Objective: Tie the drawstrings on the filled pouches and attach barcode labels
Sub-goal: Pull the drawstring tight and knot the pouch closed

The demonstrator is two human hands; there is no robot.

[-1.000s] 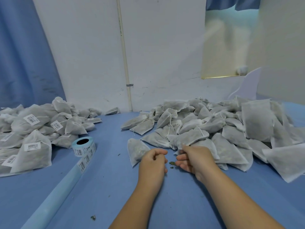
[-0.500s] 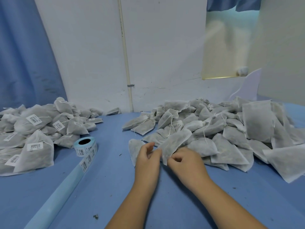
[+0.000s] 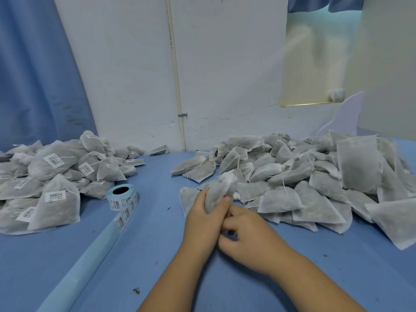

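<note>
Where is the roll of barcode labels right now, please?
In the head view, the label roll stands on the blue table, left of the left hand and just right of the labelled pouch pile.

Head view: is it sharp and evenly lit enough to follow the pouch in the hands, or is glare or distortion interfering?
Head view: soft, even light, no glare on the table; the pouch in the left hand is slightly blurred, its drawstring not discernible; the window at upper right is washed out; wide-angle distortion bows the curtain at the left edge.
</note>
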